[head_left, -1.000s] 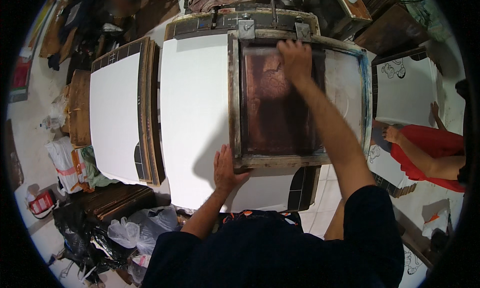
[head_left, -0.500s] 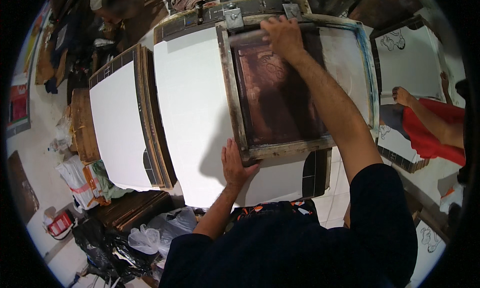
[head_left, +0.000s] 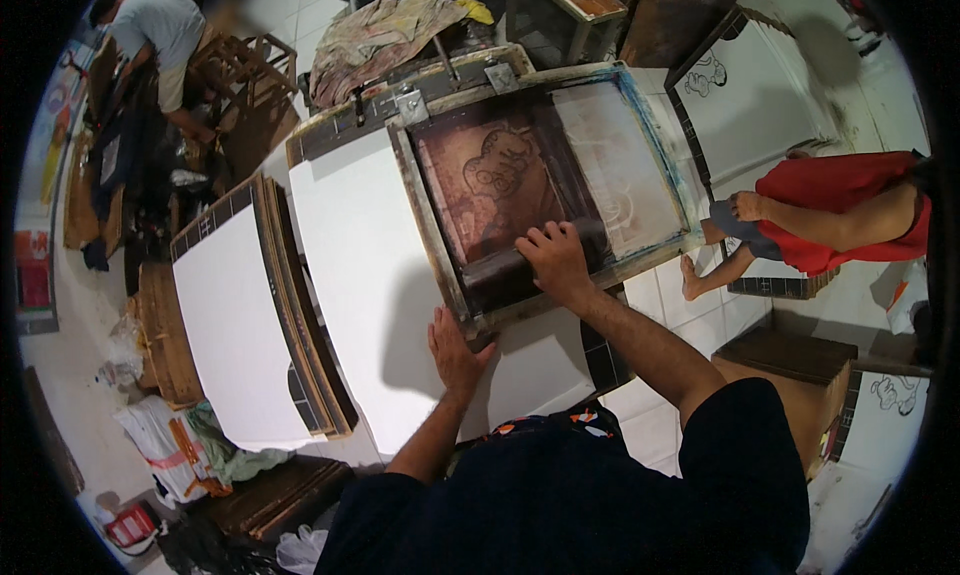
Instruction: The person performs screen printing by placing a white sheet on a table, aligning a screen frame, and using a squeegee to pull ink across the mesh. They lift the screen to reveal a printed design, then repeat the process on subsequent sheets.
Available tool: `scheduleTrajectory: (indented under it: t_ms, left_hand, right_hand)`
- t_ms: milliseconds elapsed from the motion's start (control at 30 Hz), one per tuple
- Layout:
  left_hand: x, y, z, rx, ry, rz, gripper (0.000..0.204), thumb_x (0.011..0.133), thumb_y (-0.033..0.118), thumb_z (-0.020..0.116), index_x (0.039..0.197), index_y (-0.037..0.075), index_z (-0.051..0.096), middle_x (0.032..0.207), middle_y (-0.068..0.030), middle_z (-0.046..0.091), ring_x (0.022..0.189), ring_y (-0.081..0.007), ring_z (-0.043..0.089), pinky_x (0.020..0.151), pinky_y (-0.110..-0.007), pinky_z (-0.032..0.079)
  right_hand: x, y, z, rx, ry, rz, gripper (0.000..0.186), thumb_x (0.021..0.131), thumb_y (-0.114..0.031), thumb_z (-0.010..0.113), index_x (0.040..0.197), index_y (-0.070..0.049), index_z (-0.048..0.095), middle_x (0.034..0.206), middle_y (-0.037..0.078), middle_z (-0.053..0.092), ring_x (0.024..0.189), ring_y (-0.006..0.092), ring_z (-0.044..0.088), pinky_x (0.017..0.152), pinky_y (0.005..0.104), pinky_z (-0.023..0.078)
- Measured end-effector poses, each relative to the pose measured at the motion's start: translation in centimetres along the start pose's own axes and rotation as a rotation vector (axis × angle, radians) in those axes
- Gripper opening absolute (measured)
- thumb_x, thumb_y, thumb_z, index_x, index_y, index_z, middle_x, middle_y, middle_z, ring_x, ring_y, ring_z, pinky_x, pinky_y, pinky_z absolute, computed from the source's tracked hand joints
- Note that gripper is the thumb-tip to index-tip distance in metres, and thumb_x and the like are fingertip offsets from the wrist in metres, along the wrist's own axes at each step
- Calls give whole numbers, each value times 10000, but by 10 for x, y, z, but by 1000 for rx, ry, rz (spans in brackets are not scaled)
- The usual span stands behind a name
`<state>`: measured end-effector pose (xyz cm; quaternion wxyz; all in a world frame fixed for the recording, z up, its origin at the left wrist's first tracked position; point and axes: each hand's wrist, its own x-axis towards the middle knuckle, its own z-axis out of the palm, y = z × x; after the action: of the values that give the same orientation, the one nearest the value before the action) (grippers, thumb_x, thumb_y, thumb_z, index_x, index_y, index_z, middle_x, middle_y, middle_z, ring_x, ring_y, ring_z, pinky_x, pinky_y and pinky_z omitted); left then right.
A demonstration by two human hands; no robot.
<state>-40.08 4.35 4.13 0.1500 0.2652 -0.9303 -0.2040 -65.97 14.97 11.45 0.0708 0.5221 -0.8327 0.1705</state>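
Note:
My right hand (head_left: 556,263) is closed over a dark squeegee (head_left: 492,275), which lies across the mesh near the close end of a wooden screen-printing frame (head_left: 431,221). Beyond the squeegee, the brownish mesh shows a dark line drawing of a cartoon figure (head_left: 500,163). My left hand (head_left: 460,359) rests with fingers stretched at the frame's near left corner, against the white sheet (head_left: 350,245) on the board. Two metal hinge clamps (head_left: 411,106) hold the frame's far edge. The sheet under the mesh is mostly hidden.
Left stands a stack of boards (head_left: 225,325) topped with white. A crumpled cloth (head_left: 385,40) lies beyond the frame. To the right, a person in red (head_left: 850,210) is beside boards with printed drawings (head_left: 745,105). Another person (head_left: 160,30) bends at upper left. Bags (head_left: 165,450) lie lower left.
My right hand has drawn the squeegee from the frame's far end to its near end, uncovering the drawing. My left hand stays at the corner. The view has shifted and turned.

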Motion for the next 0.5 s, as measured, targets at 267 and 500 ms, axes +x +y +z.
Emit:
scheduleTrajectory:
  t_ms: [267, 500]
  left_hand:
    - [-1, 0, 0, 20, -76, -50, 1244, 600, 345, 980, 1547, -89, 299, 1550, -283, 405, 1530, -417, 314, 1264, -577, 231]
    - [-5, -2, 1, 20, -96, -74, 1249, 618, 379, 962, 1558, -73, 275, 1555, -301, 392, 1516, -441, 324, 1258, -596, 233]
  right_hand:
    - [86, 39, 31, 23, 244, -58, 173, 857, -119, 640, 1013, -149, 707, 987, 52, 660, 991, 282, 599, 961, 479, 424]
    - [223, 118, 70, -77, 281, -14, 132, 867, -167, 659, 998, -157, 673, 967, 33, 637, 997, 264, 620, 909, 452, 441]
